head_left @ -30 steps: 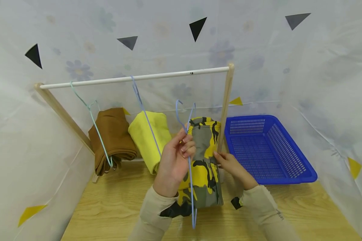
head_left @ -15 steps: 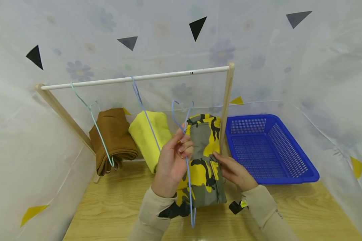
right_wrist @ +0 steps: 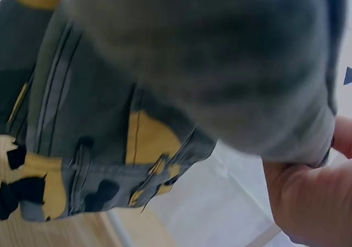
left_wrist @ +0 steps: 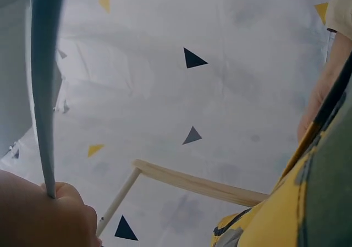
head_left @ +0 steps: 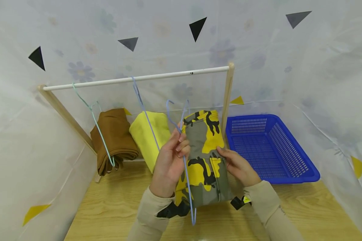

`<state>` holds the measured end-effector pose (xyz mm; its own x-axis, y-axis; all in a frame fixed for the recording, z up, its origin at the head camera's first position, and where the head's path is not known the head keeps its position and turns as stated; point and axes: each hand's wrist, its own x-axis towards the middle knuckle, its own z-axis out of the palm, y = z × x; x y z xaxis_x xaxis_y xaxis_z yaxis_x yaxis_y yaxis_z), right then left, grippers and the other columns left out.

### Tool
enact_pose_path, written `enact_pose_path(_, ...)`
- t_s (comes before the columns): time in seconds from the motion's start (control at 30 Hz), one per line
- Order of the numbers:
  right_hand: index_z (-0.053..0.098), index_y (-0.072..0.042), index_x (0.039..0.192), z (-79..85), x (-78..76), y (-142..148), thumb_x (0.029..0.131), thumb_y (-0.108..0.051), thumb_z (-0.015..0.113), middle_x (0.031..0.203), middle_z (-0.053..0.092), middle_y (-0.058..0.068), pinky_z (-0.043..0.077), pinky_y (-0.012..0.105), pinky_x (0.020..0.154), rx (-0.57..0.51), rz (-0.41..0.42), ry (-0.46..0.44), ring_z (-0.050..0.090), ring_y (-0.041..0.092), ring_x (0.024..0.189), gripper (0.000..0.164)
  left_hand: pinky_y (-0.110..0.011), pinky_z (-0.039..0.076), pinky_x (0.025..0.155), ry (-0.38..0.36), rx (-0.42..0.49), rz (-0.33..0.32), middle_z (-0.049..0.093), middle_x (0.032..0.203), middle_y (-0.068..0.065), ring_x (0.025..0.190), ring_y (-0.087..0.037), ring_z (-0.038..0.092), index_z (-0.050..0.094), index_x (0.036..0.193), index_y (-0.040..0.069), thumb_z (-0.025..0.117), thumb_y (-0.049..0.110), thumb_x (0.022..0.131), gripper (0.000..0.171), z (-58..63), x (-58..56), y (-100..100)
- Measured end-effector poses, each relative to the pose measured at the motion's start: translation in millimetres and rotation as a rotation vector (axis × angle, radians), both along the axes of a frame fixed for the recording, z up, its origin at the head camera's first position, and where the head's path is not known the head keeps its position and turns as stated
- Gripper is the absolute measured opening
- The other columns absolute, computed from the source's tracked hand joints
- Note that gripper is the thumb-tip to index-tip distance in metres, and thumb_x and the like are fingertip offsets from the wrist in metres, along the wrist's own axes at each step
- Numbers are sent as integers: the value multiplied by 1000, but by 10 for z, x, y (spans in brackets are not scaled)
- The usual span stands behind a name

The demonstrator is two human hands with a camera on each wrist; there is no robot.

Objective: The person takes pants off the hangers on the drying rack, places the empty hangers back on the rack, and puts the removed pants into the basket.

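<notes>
Between thumb and fingers, my left hand (head_left: 170,162) pinches a light-blue hanger (head_left: 186,180) just below its hook. The hanger appears nearly edge-on, its long side slanting down toward me. Right beside it are folded trousers (head_left: 199,171) in yellow, grey and black camouflage. My right hand (head_left: 237,165) grips their right edge, thumb on top and the other fingers hidden behind the cloth. The right wrist view shows the trousers' stitched seams (right_wrist: 93,109) and my thumb (right_wrist: 311,203) at a grey fold. In the left wrist view the hanger (left_wrist: 44,93) rises from my fist, apart from the cloth.
A rack with a white rail (head_left: 163,77) stands behind, carrying a green hanger (head_left: 100,132) and another blue hanger (head_left: 147,120). Folded brown cloth (head_left: 113,134) and yellow cloth (head_left: 152,134) lie below it. A blue plastic basket (head_left: 298,150) sits right on the wooden table (head_left: 114,207).
The left hand has shifted slightly left with the hanger. The right hand has moved a little to the right, and the trousers have tilted and come closer, opening a wider gap from the hanger hook.
</notes>
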<state>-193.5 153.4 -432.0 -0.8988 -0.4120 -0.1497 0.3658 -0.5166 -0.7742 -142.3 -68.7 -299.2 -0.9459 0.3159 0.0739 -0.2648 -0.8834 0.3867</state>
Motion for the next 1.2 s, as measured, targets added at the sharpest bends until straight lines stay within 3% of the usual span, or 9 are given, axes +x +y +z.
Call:
enact_pose_path(0.23, 61, -11, 92, 139, -9, -20, 103, -9, 43, 86, 67, -1, 54, 22, 74, -62, -53, -44, 65, 10, 80, 21, -13, 17, 51, 4, 57, -8, 39, 76, -1, 58, -5, 21, 43, 117, 10, 35, 16, 105, 16, -37, -20, -7)
enact_pose_path(0.43, 55, -9, 101, 260, 17, -38, 102, -8, 44, 87, 66, 1, 53, 22, 74, -110, -87, -56, 65, 11, 81, 11, -13, 19, 49, -2, 51, -8, 39, 77, 1, 57, -5, 21, 38, 125, 12, 35, 19, 104, 22, -65, -28, -12)
enact_pose_path(0.6, 51, -9, 105, 370, 48, -45, 101, -11, 47, 89, 64, 1, 52, 21, 76, -85, -112, -43, 64, 10, 83, 6, -13, 21, 49, -8, 48, -11, 40, 78, 1, 57, -5, 23, 40, 128, 13, 39, 19, 103, 25, -86, -16, -23)
enact_pose_path(0.83, 41, -9, 118, 517, 80, -71, 102, -13, 46, 94, 62, 1, 52, 22, 79, -61, -106, 30, 63, 11, 87, 17, -14, 21, 49, 52, -61, -5, 40, 75, 4, 56, -5, 22, 23, 148, 17, 39, 21, 104, 48, -101, 9, -44)
enact_pose_path(1.0, 39, -8, 122, 615, 97, -101, 101, -13, 47, 97, 61, 2, 51, 22, 82, -58, -113, 70, 62, 12, 91, 23, -16, 19, 49, 59, -118, 9, 40, 75, 5, 56, -6, 22, 26, 148, 18, 37, 23, 105, 45, -115, 8, -48)
enact_pose_path(1.2, 39, -7, 121, 698, 120, -123, 101, -13, 49, 99, 59, 1, 51, 22, 83, -20, -130, 101, 61, 11, 92, 23, -16, 18, 48, 50, -124, 11, 39, 75, 5, 56, -6, 21, 27, 148, 18, 34, 25, 105, 44, -145, 15, -56)
